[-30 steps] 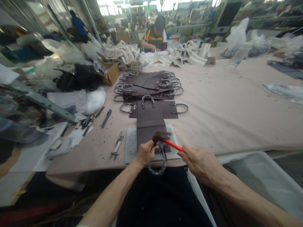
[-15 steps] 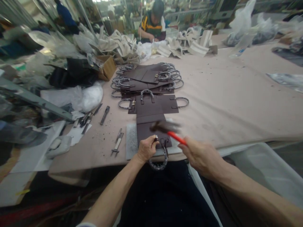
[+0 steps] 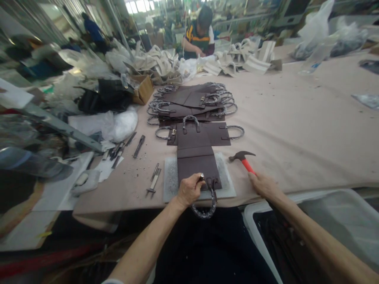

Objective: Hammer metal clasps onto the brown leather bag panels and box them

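Note:
My left hand (image 3: 189, 190) is closed around a short metal punch (image 3: 201, 176), its top end showing above the fingers, over a dark brown leather bag panel (image 3: 197, 163). The panel lies on a grey stone slab (image 3: 170, 177). A handle (image 3: 205, 215) wrapped in clear plastic hangs from the panel past the table edge. To the right, my right hand (image 3: 262, 184) grips the red handle of a claw hammer (image 3: 243, 157). The hammer head is at or just above the cloth, right of the slab; whether it touches cannot be told.
Similar bag panels (image 3: 192, 98) are piled behind. Left of the slab lie a pronged tool (image 3: 154, 183), a dark punch (image 3: 139, 146) and several other tools (image 3: 118, 152). A white bin (image 3: 251, 221) stands at the front right. Across the table a person (image 3: 198, 35) works beside pale straps (image 3: 160, 59).
My right hand has moved the hammer from above the panel down to the right. The left hand keeps its hold at the panel. The whole view has shifted slightly.

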{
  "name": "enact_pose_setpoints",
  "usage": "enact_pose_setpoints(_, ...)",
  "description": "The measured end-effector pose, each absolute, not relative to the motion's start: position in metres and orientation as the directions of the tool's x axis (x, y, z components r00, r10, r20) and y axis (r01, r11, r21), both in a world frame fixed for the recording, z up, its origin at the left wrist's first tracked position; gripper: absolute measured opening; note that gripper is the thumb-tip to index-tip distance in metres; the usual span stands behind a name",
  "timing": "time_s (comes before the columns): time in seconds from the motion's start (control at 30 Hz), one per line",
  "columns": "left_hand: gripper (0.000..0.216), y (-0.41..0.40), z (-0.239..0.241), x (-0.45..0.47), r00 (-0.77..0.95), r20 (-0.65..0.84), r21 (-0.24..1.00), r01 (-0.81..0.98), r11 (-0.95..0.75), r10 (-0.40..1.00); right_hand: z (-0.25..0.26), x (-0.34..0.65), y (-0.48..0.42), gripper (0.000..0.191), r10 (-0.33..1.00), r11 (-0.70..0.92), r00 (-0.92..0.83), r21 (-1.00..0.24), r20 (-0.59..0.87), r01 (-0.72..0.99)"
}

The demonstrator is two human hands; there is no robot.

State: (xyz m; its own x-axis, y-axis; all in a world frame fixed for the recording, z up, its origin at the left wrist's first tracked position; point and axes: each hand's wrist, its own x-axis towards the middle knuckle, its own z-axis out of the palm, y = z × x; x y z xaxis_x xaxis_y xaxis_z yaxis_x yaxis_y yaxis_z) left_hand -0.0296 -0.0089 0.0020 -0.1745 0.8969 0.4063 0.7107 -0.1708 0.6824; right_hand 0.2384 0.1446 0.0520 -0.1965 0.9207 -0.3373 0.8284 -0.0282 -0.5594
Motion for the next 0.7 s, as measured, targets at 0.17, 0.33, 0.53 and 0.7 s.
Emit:
enact_pose_setpoints(0.17, 0.014, -0.012, 0.004, -0.030, -0.199, 0.397, 0.696, 0.702, -0.153, 0.896, 0.037, 0.204, 0.130, 0.034, 0.831, 0.549, -0.516, -0.455, 0.207, 0.701)
enact_pose_setpoints(0.33, 0.014, -0.014, 0.008, -0.027, -0.192, 0.325, 0.734, 0.668, -0.119, 0.926, 0.024, 0.152, 0.090, 0.042, 0.602, 0.778, -0.738, -0.432, 0.304, 0.457)
enact_pose_setpoints(0.53, 0.028, 0.010, 0.027, -0.044, -0.644, 0.135, 0.986, 0.161, -0.039, 0.753, 0.013, 0.144, 0.082, 0.045, 0.601, 0.778, -0.751, -0.416, 0.275, 0.471)
enact_pose_setpoints(0.7, 0.032, -0.001, 0.059, -0.125, -0.741, 0.068, 0.958, 0.236, 0.164, 0.668, 0.012, 0.145, 0.084, 0.044, 0.622, 0.762, -0.736, -0.424, 0.266, 0.490)
